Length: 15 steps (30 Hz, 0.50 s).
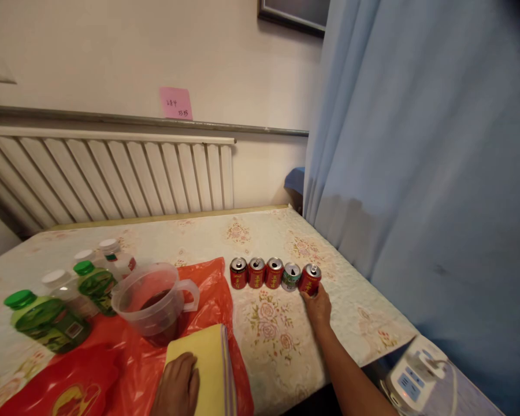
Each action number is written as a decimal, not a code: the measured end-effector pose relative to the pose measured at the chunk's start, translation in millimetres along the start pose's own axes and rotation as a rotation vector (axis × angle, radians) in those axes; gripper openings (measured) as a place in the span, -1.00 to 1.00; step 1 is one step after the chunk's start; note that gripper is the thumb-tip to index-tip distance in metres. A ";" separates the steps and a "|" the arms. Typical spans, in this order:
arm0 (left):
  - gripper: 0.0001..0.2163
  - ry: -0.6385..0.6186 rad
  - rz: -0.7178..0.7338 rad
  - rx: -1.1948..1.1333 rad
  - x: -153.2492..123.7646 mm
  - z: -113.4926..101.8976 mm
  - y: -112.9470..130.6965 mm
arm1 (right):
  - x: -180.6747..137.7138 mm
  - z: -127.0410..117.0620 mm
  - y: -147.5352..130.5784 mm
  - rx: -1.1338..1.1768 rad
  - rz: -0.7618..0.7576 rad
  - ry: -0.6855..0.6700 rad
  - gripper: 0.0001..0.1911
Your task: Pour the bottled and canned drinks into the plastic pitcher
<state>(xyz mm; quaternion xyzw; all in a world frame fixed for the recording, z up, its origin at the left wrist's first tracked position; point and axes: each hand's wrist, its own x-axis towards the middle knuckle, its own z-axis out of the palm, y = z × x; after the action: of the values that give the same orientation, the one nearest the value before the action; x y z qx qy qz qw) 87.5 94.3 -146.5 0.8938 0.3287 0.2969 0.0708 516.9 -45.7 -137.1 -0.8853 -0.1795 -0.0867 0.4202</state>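
Note:
At the right end of a row of opened drink cans, my right hand (318, 307) is closed around the lower part of a red can (311, 278). Just left of that can stands a green and white can (291, 278), then three more red cans, the nearest being a red can (274, 274) with yellow lettering. My left hand (179, 381) lies flat on a folded yellow cloth (205, 361), fingers together. Behind the cloth is a clear plastic measuring jug (145, 297) with dark liquid in it, its handle pointing right.
A red plastic bag (208, 294) is spread under the jug and cloth. Green-capped bottles (47, 323) and white-capped clear bottles (117, 257) stand at left, near a red tray (69, 384). A power strip (411, 378) lies at lower right, beside a blue curtain (416, 173).

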 end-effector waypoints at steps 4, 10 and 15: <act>-0.79 0.002 -0.001 0.000 -0.1 1.0 0.2 | -0.1 -0.9 -0.5 0.003 -0.004 -0.007 -0.49; -0.78 -0.002 -0.009 0.000 0.7 0.6 1.3 | -0.8 -2.2 -2.0 -0.001 0.000 -0.004 -0.47; -0.79 0.014 0.009 0.003 0.5 0.9 0.4 | -1.3 -4.5 -4.7 -0.002 0.004 -0.007 -0.49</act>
<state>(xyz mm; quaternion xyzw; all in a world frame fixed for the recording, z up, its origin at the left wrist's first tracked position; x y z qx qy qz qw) 88.5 94.4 -146.8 0.8932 0.3256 0.3029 0.0659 513.9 -46.8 -131.2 -0.8863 -0.1790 -0.0828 0.4189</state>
